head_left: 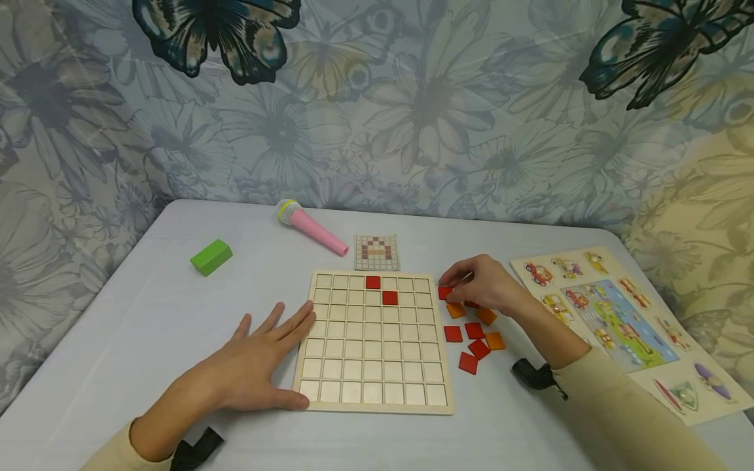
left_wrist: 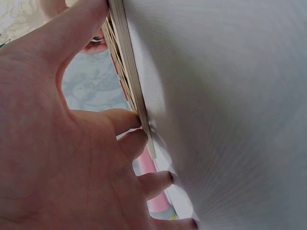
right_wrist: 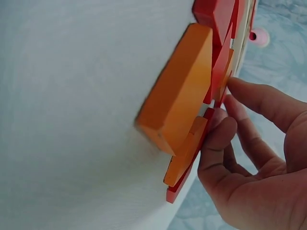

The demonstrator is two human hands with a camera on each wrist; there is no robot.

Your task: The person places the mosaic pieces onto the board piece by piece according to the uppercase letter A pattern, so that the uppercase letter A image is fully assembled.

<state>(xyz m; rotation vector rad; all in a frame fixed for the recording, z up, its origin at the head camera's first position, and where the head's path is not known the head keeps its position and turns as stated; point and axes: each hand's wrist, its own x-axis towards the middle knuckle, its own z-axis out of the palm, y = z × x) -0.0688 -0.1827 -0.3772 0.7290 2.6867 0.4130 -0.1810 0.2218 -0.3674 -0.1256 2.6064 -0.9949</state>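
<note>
A pale wooden grid board [head_left: 374,369] lies flat on the table. One red tile [head_left: 373,282] sits in its far row, and another red tile [head_left: 390,298] in the second row, one column to the right. My left hand [head_left: 253,366] is spread along the board's left edge, fingertips and thumb touching it; the left wrist view shows the board's side edge [left_wrist: 135,79] against the fingers. Right of the board, my right hand [head_left: 485,284] pinches a red tile [head_left: 444,293] between thumb and fingers. Below it lie loose red tiles [head_left: 453,334] and orange tiles [head_left: 495,341].
Behind the board lies a small pattern card [head_left: 376,253], with a pink toy microphone [head_left: 318,230] beside it. A green block [head_left: 211,257] stands at the far left. On the right, a picture puzzle board [head_left: 624,327] reaches under the right forearm. A patterned cloth [head_left: 412,131] hangs behind the table.
</note>
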